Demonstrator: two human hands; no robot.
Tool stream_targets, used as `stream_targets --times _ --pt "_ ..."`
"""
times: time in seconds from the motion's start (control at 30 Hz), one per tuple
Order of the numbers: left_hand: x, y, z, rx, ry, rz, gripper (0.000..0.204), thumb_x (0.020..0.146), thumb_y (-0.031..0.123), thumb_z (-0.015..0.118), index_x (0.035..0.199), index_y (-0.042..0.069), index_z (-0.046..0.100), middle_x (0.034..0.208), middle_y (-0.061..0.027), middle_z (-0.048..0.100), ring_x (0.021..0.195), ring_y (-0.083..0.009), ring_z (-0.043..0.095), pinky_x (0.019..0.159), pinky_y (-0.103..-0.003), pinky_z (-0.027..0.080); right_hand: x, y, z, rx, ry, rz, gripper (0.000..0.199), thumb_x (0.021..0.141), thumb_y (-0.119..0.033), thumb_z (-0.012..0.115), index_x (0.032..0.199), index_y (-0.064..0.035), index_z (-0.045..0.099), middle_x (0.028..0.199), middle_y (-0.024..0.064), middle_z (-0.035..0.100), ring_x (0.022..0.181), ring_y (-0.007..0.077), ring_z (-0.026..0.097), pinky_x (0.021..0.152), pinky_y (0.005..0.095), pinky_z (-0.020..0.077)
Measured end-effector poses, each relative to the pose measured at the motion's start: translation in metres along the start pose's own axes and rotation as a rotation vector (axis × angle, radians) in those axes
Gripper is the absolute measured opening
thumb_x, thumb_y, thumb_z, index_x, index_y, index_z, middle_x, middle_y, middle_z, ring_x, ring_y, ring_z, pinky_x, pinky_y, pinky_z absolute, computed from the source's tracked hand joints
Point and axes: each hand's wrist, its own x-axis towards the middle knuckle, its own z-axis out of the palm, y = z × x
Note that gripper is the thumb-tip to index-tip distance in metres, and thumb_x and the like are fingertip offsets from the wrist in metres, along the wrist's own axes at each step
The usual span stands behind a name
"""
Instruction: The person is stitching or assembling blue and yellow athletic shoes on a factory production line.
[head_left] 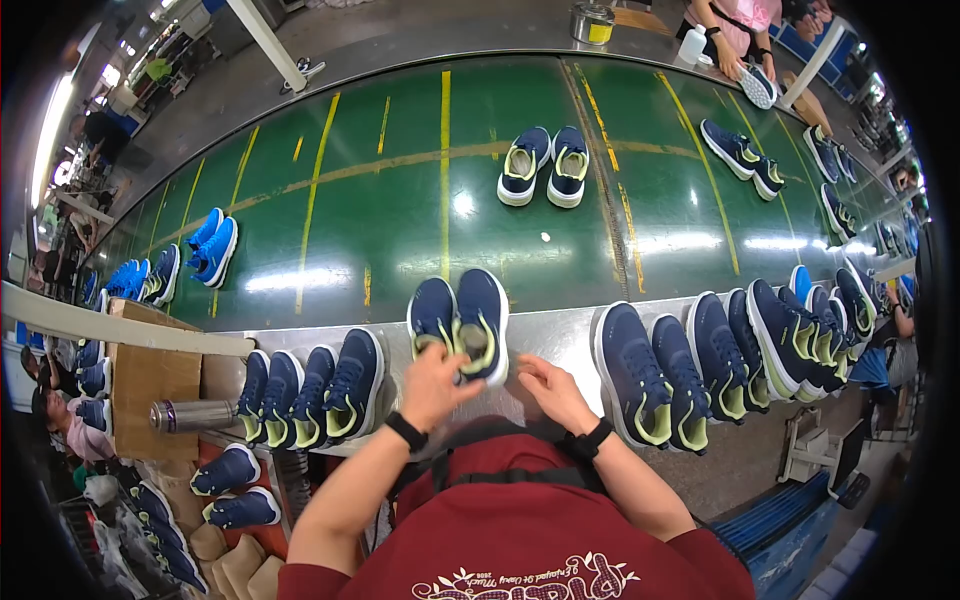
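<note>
A pair of navy sneakers with white soles and lime linings stands side by side in front of me, toes away: the left sneaker [433,305] and the right sneaker [483,310]. They straddle the green belt's near border and the metal ledge. My left hand [437,388] is closed at their heels, its fingers at the left sneaker's collar and its thumb by the right sneaker's heel. Just right of the pair, my right hand [556,392] is empty, fingers apart and slightly curled, apart from the shoe.
Navy sneakers [355,385] line the ledge on my left; more navy sneakers [632,370] crowd it on my right. The green conveyor belt [390,220] carries another navy pair [522,170] and blue sneakers [212,250]. A steel flask [190,415] lies left. Across the belt, a person [735,30] handles a shoe.
</note>
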Motion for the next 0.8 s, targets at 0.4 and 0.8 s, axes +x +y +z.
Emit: stream_targets --times 0.4,0.8 --pt "0.207 -0.028 -0.091 0.026 0.275 0.161 0.032 0.086 0.028 0.063 0.109 0.007 0.061 0.100 -0.0123 0.060 0.093 -0.0301 0.059 0.079 -0.039 0.047 -0.044 -0.025 -0.003 -0.299 0.347 -0.264 0.023 0.087 -0.013 0.057 0.109 -0.0043 0.058 0.090 0.0177 0.066 0.083 0.0346 0.064 0.073 0.0418 0.0501" --pt "0.041 -0.003 0.018 -0.410 -0.476 0.103 0.026 0.084 0.016 0.063 0.108 0.007 0.062 0.102 -0.0139 0.061 0.088 -0.0282 0.063 0.078 -0.037 0.050 -0.108 0.005 -0.050 -1.057 0.542 -0.071 0.037 0.065 -0.014 0.077 0.095 -0.0007 0.059 0.090 0.0146 0.058 0.096 0.0319 0.052 0.085 0.0376 0.0448"
